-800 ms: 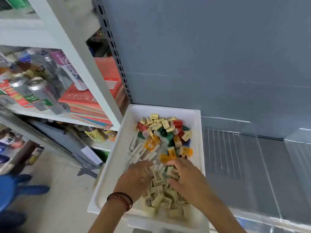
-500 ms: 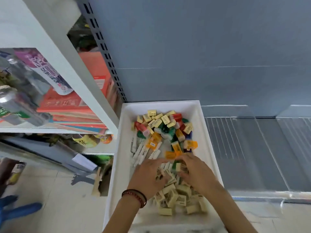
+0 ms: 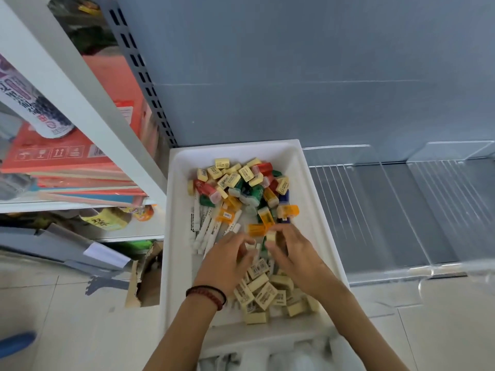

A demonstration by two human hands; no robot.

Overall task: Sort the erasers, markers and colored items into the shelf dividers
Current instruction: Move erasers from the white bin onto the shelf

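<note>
Against the left edge, white metal shelving [image 3: 88,108] is carrying a stack of flat red and orange cardboard boxes [image 3: 67,156], well apart from the work. Just right of it, a deep white plastic bin [image 3: 235,148] is sitting against the grey back panel [image 3: 294,62], holding everything waiting to be sorted.

Inside the bin, white barrelled markers [image 3: 203,223] are lying along the left wall. Small coloured plastic items [image 3: 254,194] in red, green, orange and blue are heaping at the far end, mixed with a few pale blocks. Cream block-shaped erasers [image 3: 265,290] are piling at the near end, probably gathered there so one kind can be lifted out together.

Both hands are reaching into the middle of the bin, between the coloured heap and the eraser pile. The left hand [image 3: 227,263], wearing a dark beaded bracelet [image 3: 206,293] at the wrist, is curling its fingers over something small and pale. Blur is hiding whether its grip is closing on that piece or only touching it. The right hand [image 3: 294,253] is pinching one cream eraser [image 3: 272,236] between thumb and fingertips, its grip nearly closed around the block.

Further right, clear acrylic shelf dividers [image 3: 388,210] are standing in rows on the grey shelf. No eraser, marker or coloured item is showing between them, so the sorting seems to be at an early stage.
</note>
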